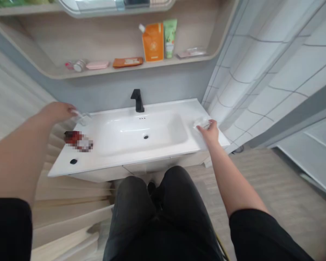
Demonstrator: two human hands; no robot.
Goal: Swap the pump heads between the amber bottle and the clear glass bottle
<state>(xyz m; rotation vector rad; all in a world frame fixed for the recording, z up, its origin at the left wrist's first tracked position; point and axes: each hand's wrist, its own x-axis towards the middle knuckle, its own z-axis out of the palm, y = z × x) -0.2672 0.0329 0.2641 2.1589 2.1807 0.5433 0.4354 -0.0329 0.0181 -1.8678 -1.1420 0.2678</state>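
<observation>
White vanity counter [141, 160] spans mid-frame around its basin [141, 136]. Right hand [209, 132], at the counter's right end, curls over a crumpled white cloth [202, 124]. Left hand [57, 112], upper left, reaches fingertips against a clear glass cup [83, 119], grip unclear, above a pixelated red item [78, 140].

White washbasin [163, 108], black faucet [137, 101], orange pouch [152, 42]
</observation>
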